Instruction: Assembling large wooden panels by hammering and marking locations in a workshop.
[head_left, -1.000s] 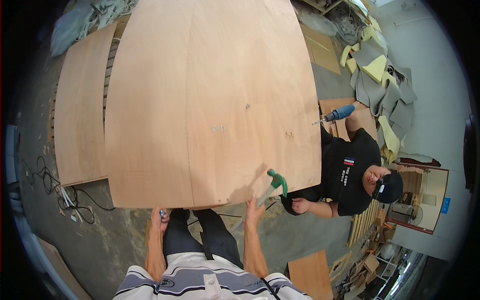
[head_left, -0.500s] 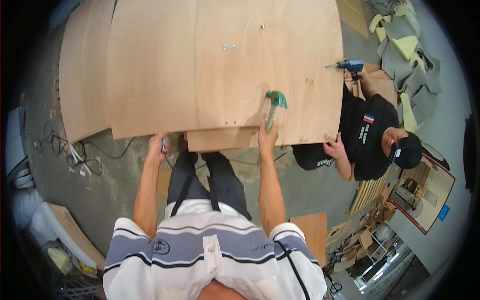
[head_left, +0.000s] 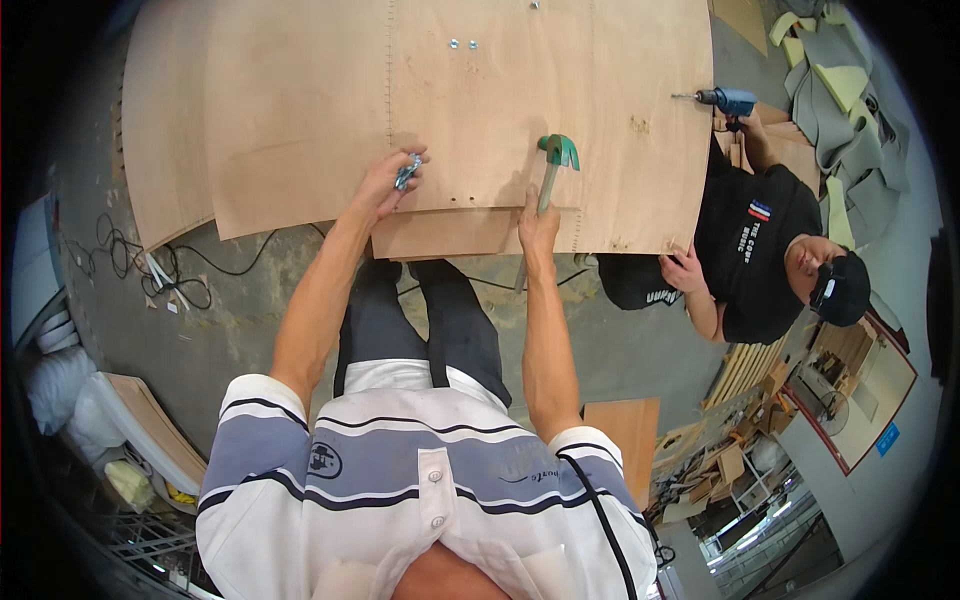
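My left hand (head_left: 388, 182) is over the plywood panel (head_left: 300, 120), near its front part. Its fingers are curled around several small shiny metal fasteners (head_left: 408, 172); their exact kind is hard to make out. Close by on the right, two small dark holes (head_left: 462, 199) show in the wood. My right hand (head_left: 538, 228) grips a claw hammer (head_left: 560, 152) by its handle, with the green head raised above the panel. Two silver metal fasteners (head_left: 463, 44) sit in the panel farther off, and another (head_left: 535, 5) lies beyond them.
At the right, a co-worker in black (head_left: 775, 250) holds a blue power drill (head_left: 730, 101) and touches the panel's edge with the other hand. Black cables (head_left: 165, 260) lie on the floor at the left. Grey and yellow foam scraps (head_left: 845, 90) are piled at the far right.
My left hand has risen from below the panel's front edge to above its surface, bringing the metal fasteners. The hammer has moved slightly away from me, still in my right hand.
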